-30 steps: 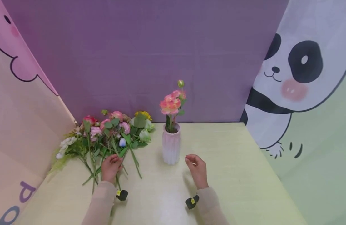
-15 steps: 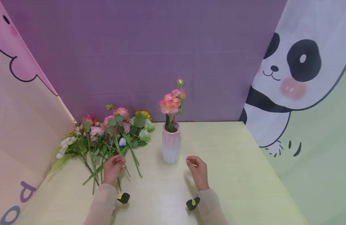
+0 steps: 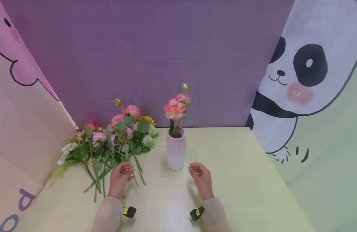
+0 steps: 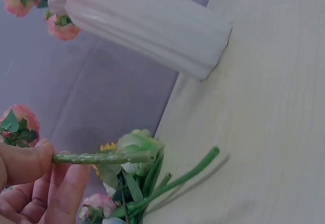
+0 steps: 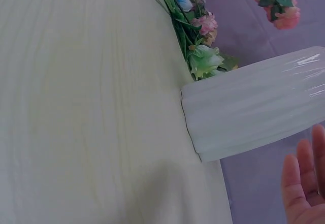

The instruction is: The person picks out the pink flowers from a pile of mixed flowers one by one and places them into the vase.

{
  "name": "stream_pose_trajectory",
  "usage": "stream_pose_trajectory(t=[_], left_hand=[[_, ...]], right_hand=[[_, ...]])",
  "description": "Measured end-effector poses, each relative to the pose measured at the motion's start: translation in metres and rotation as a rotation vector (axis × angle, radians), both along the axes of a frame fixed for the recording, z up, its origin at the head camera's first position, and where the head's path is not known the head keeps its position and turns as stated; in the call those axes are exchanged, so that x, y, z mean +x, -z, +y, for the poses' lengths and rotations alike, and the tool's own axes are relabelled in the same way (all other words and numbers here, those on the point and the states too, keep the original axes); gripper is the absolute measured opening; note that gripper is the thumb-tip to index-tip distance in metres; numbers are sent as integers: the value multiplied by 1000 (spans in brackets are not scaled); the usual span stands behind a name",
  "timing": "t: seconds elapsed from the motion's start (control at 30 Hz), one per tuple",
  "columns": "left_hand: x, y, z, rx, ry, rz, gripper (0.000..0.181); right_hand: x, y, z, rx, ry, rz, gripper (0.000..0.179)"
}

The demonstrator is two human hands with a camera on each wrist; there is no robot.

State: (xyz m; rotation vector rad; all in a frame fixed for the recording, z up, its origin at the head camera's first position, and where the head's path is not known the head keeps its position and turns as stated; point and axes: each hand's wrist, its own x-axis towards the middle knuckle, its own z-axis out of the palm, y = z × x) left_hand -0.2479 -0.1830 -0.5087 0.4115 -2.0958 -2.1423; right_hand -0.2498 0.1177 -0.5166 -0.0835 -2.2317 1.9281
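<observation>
Hands sit apart in the lower middle of the head view. The left hand (image 3: 120, 178) pinches the green stem (image 4: 101, 158) of a pink flower (image 3: 131, 110) between thumb and fingers; its heads and bud rise above the flower pile (image 3: 98, 137) at the left of the frame. In the left wrist view, the stem's bare end juts past the thumb toward the right. The right hand (image 3: 202, 180) holds nothing, fingers loosely bent, near the vase (image 3: 176, 153) but not touching it. That pink-and-white vase stands upright at centre on the pale table (image 3: 239, 180), coral flowers (image 3: 174, 109) in it, before a purple backdrop (image 3: 155, 48).
</observation>
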Motion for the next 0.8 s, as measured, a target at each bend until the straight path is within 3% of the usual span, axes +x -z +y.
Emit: stream_pose_trajectory(t=[0.4, 0.67, 0.8], left_hand=[[10, -6, 19, 35, 7, 112, 30], [13, -5, 29, -64, 6, 245, 24], [14, -7, 31, -73, 9, 308, 22]], right_hand=[[12, -3, -7, -24, -76, 36, 16], [25, -25, -17, -29, -107, 62, 13], [27, -27, -20, -8, -115, 61, 12]])
